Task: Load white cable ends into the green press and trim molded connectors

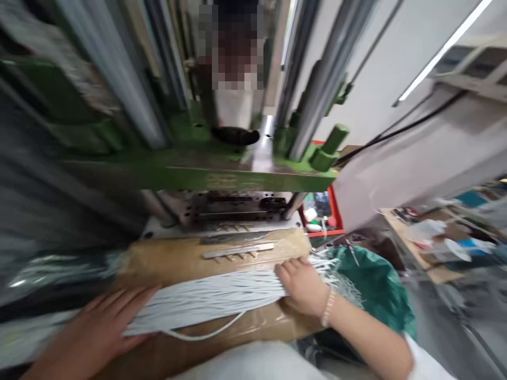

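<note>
A bundle of several thin white cables [214, 298] lies across a brown cardboard-covered board [178, 261] in front of a green press machine [206, 174]. My left hand [99, 330] rests flat on the bundle's left end, fingers stretched out. My right hand [303, 285], with a bead bracelet at the wrist, lies over the bundle's right end with fingers curled down on the cables. A narrow metal bar [237, 250] with small connector pieces lies on the board just beyond the cables, before the machine's dark mould plate [237, 208].
Another person stands behind the machine's steel columns [325, 79]. A green bag [376, 290] with more white cable ends sits to the right. A red-framed box [325, 211] and a cluttered workbench [435, 243] lie further right. The picture is blurred by motion.
</note>
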`<state>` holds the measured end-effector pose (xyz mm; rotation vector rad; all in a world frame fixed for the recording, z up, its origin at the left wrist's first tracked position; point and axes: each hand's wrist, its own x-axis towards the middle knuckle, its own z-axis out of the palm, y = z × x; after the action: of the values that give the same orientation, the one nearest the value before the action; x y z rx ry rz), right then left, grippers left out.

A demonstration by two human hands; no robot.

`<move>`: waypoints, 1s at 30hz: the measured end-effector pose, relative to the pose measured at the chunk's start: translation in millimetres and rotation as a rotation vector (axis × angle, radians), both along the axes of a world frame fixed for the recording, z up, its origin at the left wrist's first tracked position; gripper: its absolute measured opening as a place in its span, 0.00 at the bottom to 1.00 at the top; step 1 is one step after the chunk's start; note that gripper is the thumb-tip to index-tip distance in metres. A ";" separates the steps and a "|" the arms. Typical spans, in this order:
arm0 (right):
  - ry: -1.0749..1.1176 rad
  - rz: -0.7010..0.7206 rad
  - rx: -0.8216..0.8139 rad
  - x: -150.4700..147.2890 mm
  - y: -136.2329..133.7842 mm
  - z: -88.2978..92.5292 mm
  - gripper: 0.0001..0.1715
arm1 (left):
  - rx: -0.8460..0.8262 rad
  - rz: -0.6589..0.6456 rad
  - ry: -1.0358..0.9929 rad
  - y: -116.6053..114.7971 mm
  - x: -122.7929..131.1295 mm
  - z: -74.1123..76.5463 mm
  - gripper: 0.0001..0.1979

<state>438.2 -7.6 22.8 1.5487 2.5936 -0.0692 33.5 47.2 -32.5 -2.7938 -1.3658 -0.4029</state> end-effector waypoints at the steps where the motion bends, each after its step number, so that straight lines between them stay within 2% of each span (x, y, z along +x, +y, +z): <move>1: 0.006 0.016 -0.012 1.5 -2.7 4.2 0.27 | -0.003 -0.010 0.042 -9.2 -5.0 -1.9 0.21; 3: 0.016 0.050 -0.037 8.6 -6.9 3.7 0.28 | 0.020 -0.064 0.070 -25.1 -0.9 -4.5 0.27; 4: 0.020 0.055 -0.041 13.2 -8.7 -0.4 0.31 | 0.038 -0.096 0.037 -31.5 7.5 -5.4 0.26; 7: 0.059 0.048 -0.039 22.7 -13.5 -15.4 0.49 | 0.095 -0.246 -0.142 -45.1 45.8 -3.3 0.11; 8: 0.088 0.059 -0.047 21.7 -14.7 -18.0 0.54 | 0.101 -0.295 -0.188 -48.1 59.0 -0.3 0.09; 9: 0.134 0.079 -0.057 17.6 -15.6 -18.8 0.55 | 0.092 -0.327 -0.216 -50.2 71.0 4.1 0.09; 11: 0.294 0.150 -0.073 -0.4 -16.0 -16.7 0.49 | 0.035 -0.355 -0.242 -51.4 89.1 16.5 0.11; 13: 0.504 0.241 -0.092 -27.1 -14.7 -14.8 0.41 | -0.045 -0.317 -0.284 -48.5 97.9 31.8 0.11; 15: 0.604 0.240 -0.098 -51.8 -13.2 -15.7 0.33 | -0.084 -0.208 -0.436 -43.3 97.4 47.1 0.09; 17: 0.586 0.143 -0.062 -62.3 -13.4 -16.4 0.23 | -0.045 0.006 -0.721 -37.4 89.9 59.8 0.06; 19: 0.589 0.022 0.026 -52.2 -16.6 -11.8 0.19 | -0.022 0.173 -0.907 -31.6 80.5 67.6 0.03; 20: 0.607 -0.014 0.072 -40.1 -19.6 -6.7 0.18 | -0.069 0.181 -0.898 -28.7 76.7 68.9 0.03; 22: 0.593 -0.037 0.118 -7.9 -28.5 8.5 0.15 | -0.276 0.039 -0.699 -22.0 73.2 65.7 0.07; 23: 0.543 -0.024 0.118 9.1 -33.8 17.4 0.15 | -0.384 -0.043 -0.566 -18.2 73.6 61.1 0.10; 25: 0.439 0.011 0.113 38.0 -44.5 35.0 0.13 | -0.503 -0.107 -0.358 -9.7 77.2 47.7 0.18; 27: 0.369 0.037 0.149 56.6 -53.6 49.5 0.12 | -0.517 -0.061 -0.228 -0.5 81.6 32.2 0.22; 30: 0.293 0.045 0.311 70.3 -63.9 63.9 0.12 | -0.543 0.008 -0.141 11.4 83.6 16.7 0.21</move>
<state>508.5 -71.6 86.6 1.6872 2.9857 0.1271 117.1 58.6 -15.8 -3.2297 -1.7431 -0.2625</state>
